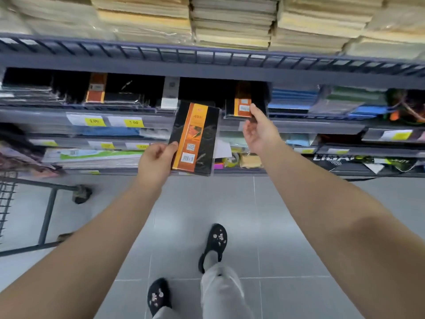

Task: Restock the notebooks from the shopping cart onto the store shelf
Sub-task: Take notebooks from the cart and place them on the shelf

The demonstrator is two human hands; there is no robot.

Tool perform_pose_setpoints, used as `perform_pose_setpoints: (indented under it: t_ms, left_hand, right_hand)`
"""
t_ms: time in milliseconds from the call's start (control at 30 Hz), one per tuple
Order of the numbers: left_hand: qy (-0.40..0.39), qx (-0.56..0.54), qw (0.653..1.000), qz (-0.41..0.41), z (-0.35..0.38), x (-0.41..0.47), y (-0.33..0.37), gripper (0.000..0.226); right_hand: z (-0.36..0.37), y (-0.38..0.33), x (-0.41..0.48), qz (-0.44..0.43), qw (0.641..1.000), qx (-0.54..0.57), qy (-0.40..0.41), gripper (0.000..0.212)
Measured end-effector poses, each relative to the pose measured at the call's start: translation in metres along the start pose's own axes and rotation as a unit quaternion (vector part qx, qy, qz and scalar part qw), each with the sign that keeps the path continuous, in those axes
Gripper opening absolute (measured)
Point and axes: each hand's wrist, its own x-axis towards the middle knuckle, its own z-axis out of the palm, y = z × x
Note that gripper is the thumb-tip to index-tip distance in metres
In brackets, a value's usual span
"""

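My left hand [158, 161] grips a black notebook with an orange band [194, 137] by its lower left edge and holds it upright in front of the shelf. My right hand [258, 130] reaches to a matching black and orange notebook [242, 104] lying on the grey shelf [310, 125], thumb on its front corner, fingers loosely curled beneath. Similar notebooks [96, 90] lie in stacks further left on the same shelf. A corner of the wire shopping cart [46, 212] shows at the lower left.
Stacks of cream paper pads [230, 21] fill the shelf above. Blue and green folders [296, 97] lie to the right of the notebooks. Yellow price tags [94, 122] line the shelf edges. Lower shelves hold more stationery. My feet stand on grey floor tiles [287, 226].
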Motion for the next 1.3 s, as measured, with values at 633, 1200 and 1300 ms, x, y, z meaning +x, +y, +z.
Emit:
perform_pose_setpoints:
  t_ms: [633, 1200, 1300]
  left_hand:
    - [-0.002, -0.021, 0.999, 0.044, 0.036, -0.014, -0.005, 0.026]
    - [-0.077, -0.082, 0.993, 0.033, 0.113, 0.009, 0.042, 0.034]
    - [-0.076, -0.064, 0.994, 0.042, 0.118, 0.023, 0.045, 0.039]
  right_hand:
    - [-0.009, 0.021, 0.025, -0.194, 0.932, -0.308, 0.006, 0.034]
    - [-0.064, 0.010, -0.033, -0.048, 0.943, -0.268, -0.194, 0.012]
    - [-0.056, 0.001, -0.023, -0.031, 0.950, -0.233, -0.203, 0.018]
